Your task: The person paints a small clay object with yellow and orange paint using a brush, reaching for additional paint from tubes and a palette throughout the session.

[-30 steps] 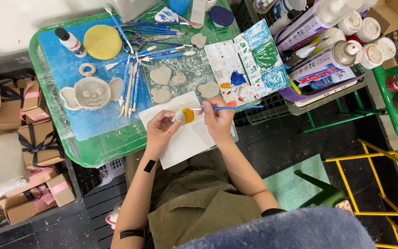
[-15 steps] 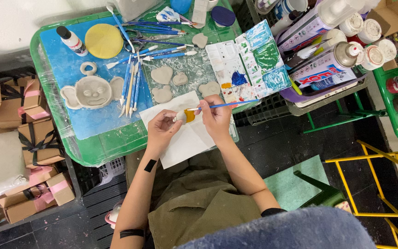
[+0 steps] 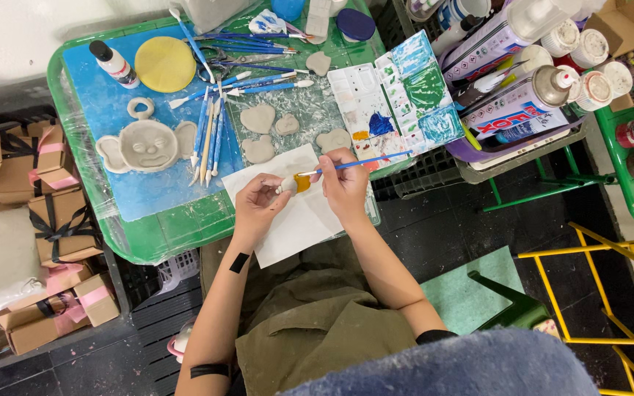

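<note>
At frame centre, the left hand (image 3: 258,202) pinches a small clay piece (image 3: 293,183), partly orange, over white paper (image 3: 295,220). The right hand (image 3: 346,187) fingers grip a blue paintbrush (image 3: 357,164), painting; covering the remaining bare clay calls for steady strokes.

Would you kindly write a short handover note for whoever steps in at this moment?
Left hand: holds a small clay piece above the white paper.
Right hand: grips a blue brush, its tip on the piece.
Things: paint palette just beyond the right hand; four more small clay shapes lie past the paper; a clay face rests on the blue mat.
Done: part of the held piece is orange.
Left: the rest of that piece looks bare, and the other clay shapes look unpainted.
</note>
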